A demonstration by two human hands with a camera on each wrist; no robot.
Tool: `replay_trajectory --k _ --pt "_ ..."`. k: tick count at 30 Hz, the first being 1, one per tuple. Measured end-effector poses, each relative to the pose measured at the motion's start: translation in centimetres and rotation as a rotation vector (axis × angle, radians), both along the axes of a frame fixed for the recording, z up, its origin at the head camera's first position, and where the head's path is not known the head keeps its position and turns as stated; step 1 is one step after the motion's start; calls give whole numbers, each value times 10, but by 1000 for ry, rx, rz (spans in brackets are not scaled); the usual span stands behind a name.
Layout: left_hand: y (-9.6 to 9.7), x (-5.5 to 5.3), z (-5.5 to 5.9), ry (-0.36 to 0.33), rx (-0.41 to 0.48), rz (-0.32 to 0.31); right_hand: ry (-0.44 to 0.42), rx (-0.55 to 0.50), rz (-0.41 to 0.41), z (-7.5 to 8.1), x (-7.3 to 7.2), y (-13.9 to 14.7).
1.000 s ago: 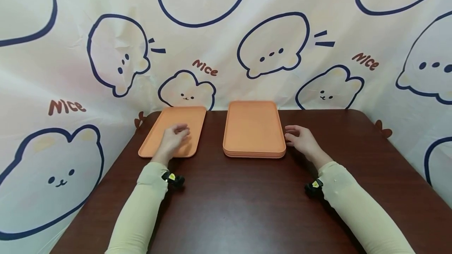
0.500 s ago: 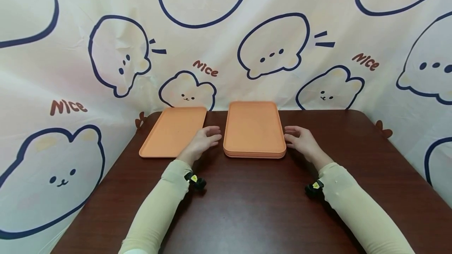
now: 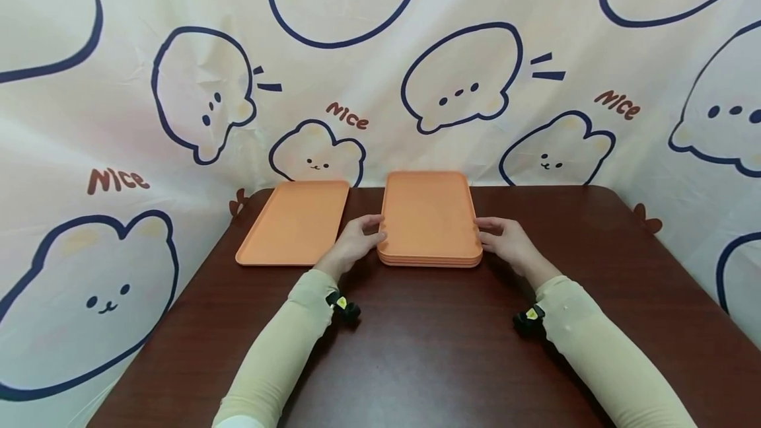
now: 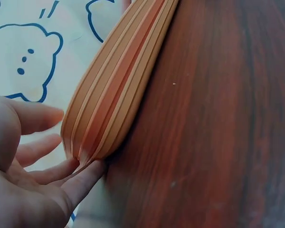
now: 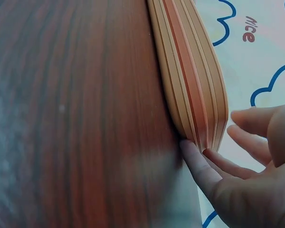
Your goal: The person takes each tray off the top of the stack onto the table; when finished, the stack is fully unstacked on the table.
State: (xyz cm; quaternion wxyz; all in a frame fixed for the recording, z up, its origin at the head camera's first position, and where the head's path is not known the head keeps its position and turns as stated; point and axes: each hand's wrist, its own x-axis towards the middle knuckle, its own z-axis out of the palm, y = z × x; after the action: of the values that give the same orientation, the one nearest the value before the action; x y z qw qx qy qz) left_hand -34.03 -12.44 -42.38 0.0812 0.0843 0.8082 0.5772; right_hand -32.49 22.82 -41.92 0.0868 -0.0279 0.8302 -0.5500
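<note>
A neat stack of several orange trays (image 3: 428, 216) lies on the dark table, slightly right of centre in the head view. At its left side, fingertips of my left hand (image 3: 355, 243) touch the tray edges, fingers extended. My right hand (image 3: 508, 243) is at the opposite side, its fingertips against the right edge. The left wrist view shows lower fingers of the hand (image 4: 33, 190) against the layered rims (image 4: 109, 85), the thumb by the topmost one. Likewise, in the right wrist view the hand (image 5: 256, 190) touches the layered rims (image 5: 194, 85) low down.
One more orange tray (image 3: 291, 223) lies flat on the table, left of the stack and beyond my left forearm. The brown table (image 3: 434, 342) meets a cartoon-printed cloth (image 3: 380, 78) at the back. Both wrists wear small black cameras (image 3: 345, 309).
My left hand has moved right, from above the single tray to the stack's left side, and now touches it. The right hand has shifted slightly inward against the right edge. The trays have stayed put.
</note>
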Motion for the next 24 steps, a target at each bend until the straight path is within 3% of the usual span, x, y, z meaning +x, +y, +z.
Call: replay_trajectory --k 6,17,24 --pt "1 -3 -5 -14 -9 22 -2 63 -34 -4 -1 0" --pt "-2 -2 -2 -8 -19 22 -21 14 -100 -5 -5 -7" --pt "-11 -2 -4 0 -23 38 14 -3 -77 -4 -6 -17"
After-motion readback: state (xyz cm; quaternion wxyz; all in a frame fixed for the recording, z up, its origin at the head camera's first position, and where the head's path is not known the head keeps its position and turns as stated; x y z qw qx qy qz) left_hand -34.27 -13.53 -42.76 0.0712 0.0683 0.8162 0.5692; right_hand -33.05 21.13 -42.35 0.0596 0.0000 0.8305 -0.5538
